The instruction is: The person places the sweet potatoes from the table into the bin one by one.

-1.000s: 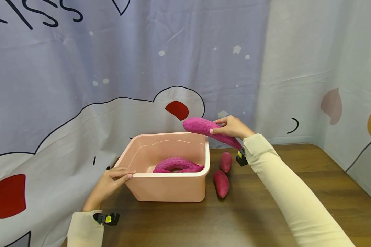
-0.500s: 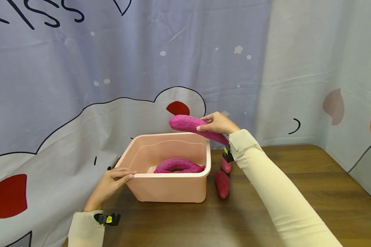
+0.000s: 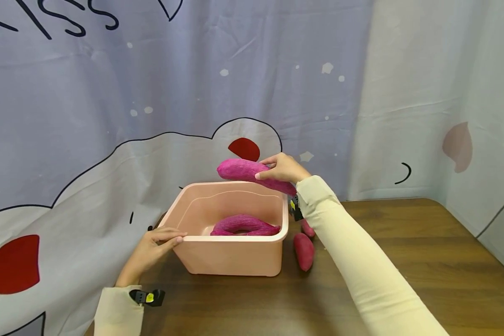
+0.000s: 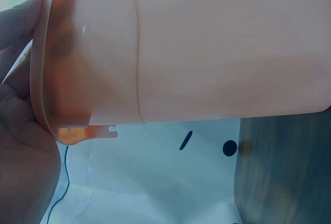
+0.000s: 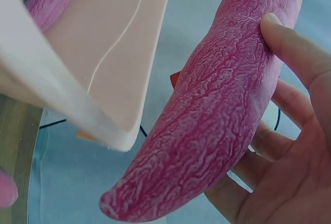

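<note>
The person's got plain cream long sleeves on, the left sleeve [image 3: 118, 313] smooth and showing just its lower end, the right sleeve [image 3: 357, 261] in view along the forearm, a bit loose and softly creased around its cuff [image 3: 313, 187]. By the left hand [image 3: 151, 251], there's a chunky black wrist device [image 3: 153, 298] with a bright yellow patch on it and some tiny marks I can't make out. The right hand [image 3: 282, 169] has a similar dark, blocky unit [image 3: 296, 210] at the wrist, yellow spot included.
</note>
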Demonstrator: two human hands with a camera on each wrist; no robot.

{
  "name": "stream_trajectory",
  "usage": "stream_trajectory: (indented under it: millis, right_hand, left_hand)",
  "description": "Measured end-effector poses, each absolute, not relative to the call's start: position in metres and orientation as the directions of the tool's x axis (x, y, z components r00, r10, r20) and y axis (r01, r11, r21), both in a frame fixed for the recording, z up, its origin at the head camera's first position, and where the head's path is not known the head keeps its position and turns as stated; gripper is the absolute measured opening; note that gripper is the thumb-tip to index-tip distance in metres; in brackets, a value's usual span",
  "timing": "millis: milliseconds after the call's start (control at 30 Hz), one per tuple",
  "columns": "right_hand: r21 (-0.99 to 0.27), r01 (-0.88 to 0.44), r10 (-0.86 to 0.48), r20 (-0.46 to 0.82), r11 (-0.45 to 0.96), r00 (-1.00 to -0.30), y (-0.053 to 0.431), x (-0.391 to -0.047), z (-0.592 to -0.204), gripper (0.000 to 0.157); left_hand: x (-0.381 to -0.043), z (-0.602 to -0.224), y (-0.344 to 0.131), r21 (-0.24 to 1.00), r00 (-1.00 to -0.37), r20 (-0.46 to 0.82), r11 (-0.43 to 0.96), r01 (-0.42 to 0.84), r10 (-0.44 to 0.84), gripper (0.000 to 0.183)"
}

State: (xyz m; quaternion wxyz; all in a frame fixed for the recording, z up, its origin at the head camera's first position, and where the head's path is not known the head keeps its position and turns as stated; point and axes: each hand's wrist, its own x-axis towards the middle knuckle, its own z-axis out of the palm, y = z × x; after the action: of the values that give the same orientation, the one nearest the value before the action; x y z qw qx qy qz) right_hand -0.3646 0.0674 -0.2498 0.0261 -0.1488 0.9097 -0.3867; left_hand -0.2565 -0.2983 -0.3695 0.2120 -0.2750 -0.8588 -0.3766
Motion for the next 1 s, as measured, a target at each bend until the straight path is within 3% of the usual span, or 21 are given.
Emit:
stream_trajectory:
  millis: [367,833,1000]
  right_hand:
    - [-0.722,-0.296,-0.322,0.107,0.625,-0.941,0.045,-0.369,-0.256,0.053]
    - [-0.709,-0.327,-0.351,0.119,0.624,-0.929,0.026,-0.376,-0.267,0.052]
    - [-0.716,-0.315,-0.357,0.098,0.623,-0.929,0.019,-0.379,-0.275,0.052]
  left_hand:
    - [-0.236,-0.345,-0.282,0.536,-0.761,0.564,0.559,0.632,0.320,0.015]
    - [-0.237,-0.345,-0.282,0.545,-0.763,0.564,0.551,0.631,0.316,0.015]
    - [-0.251,-0.362,-0.294,0.567,-0.770,0.558,0.535,0.626,0.310,0.016]
